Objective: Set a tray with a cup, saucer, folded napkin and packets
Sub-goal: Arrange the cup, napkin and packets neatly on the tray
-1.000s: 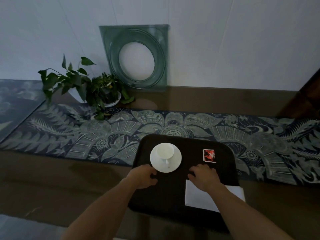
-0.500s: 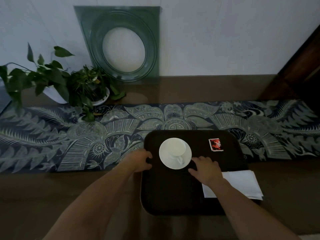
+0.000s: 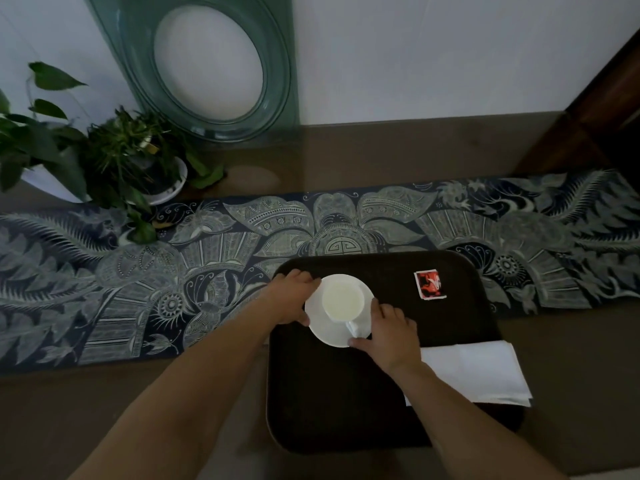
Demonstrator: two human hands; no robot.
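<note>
A dark brown tray (image 3: 329,403) lies on the table in front of me. At its far left stands a white cup (image 3: 342,301) on a white saucer (image 3: 329,332), handle toward me. My left hand (image 3: 291,296) grips the saucer's left rim. My right hand (image 3: 389,332) holds its right near rim, thumb under the edge. A red packet (image 3: 429,284) lies flat at the tray's far right. A folded white napkin (image 3: 474,372) rests on the tray's right side, overhanging the edge.
A blue patterned runner (image 3: 138,271) crosses the table under the tray's far end. A potted plant (image 3: 114,161) stands at the back left. A green glass panel (image 3: 207,64) leans on the wall. Dark wooden furniture (image 3: 595,116) is at the right.
Both hands have moved from the tray onto the saucer's two sides. My view has dropped closer to the table.
</note>
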